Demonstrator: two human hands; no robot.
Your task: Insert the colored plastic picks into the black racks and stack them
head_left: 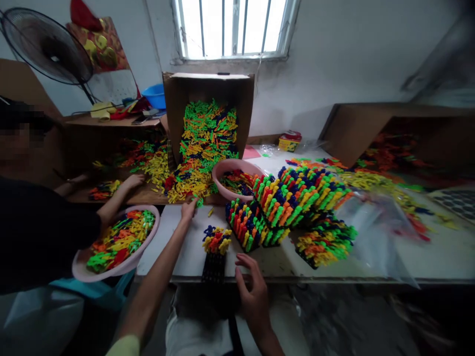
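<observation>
My left hand reaches forward to the near edge of a loose heap of coloured plastic figures. Its fingers are closed at a small green plastic figure. My right hand hovers at the table's front edge, empty, its fingers curved and apart. Between my hands lies a black perforated rack; its far end is filled with upright blue, red, orange and yellow figures. To its right stand several filled racks, some stacked on others.
A pink basin of figures stands behind the racks. An open carton spills figures onto the table. At left, a co-worker's hand is near loose pieces, beside another pink basin. Clear plastic bags lie at right.
</observation>
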